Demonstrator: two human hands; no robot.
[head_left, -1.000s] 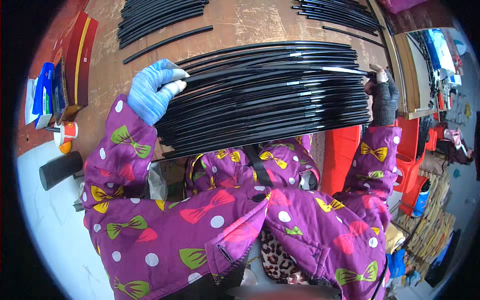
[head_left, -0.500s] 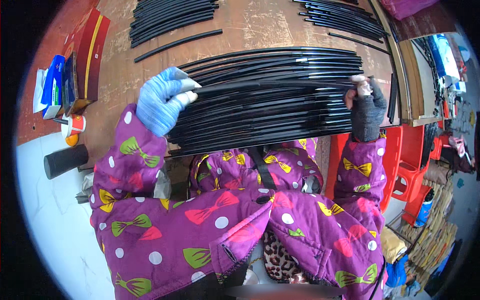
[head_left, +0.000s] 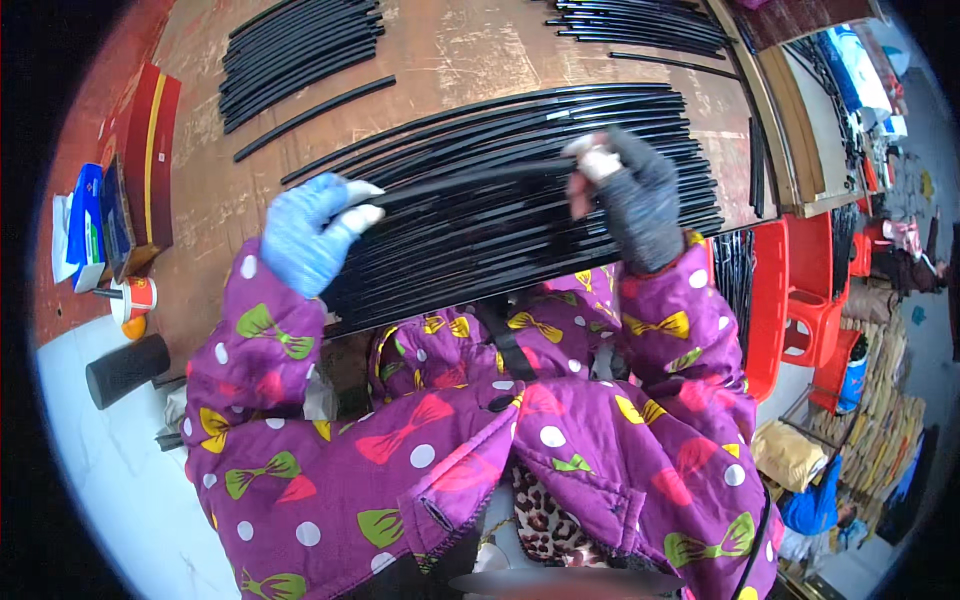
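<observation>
A long thin black strip (head_left: pixel 470 179) is held level above the table, and its kind is not plain. One end sits pinched between the thumb and fingers of my left hand (head_left: pixel 308 235), in a light blue glove with pale fingertips. My right hand (head_left: pixel 640 195), in a dark grey glove with light wrapping on the fingers, is closed on the strip further right. Beneath both hands a wide layer of similar black strips (head_left: pixel 450 262) lies side by side along the table's near edge. Where the held strip ends on the right is hidden by my fingers.
More black strips (head_left: pixel 300 55) lie in a bundle at the far left, with a single strip (head_left: pixel 315 117) before it. Another bundle (head_left: pixel 640 25) is at the far right. A red box (head_left: pixel 150 165), a paper cup (head_left: pixel 135 296) and red stools (head_left: pixel 768 310) flank the brown table (head_left: pixel 215 205).
My right hand has moved left along the strip, nearer my left hand, which still pinches its end. The whole view has shifted slightly.
</observation>
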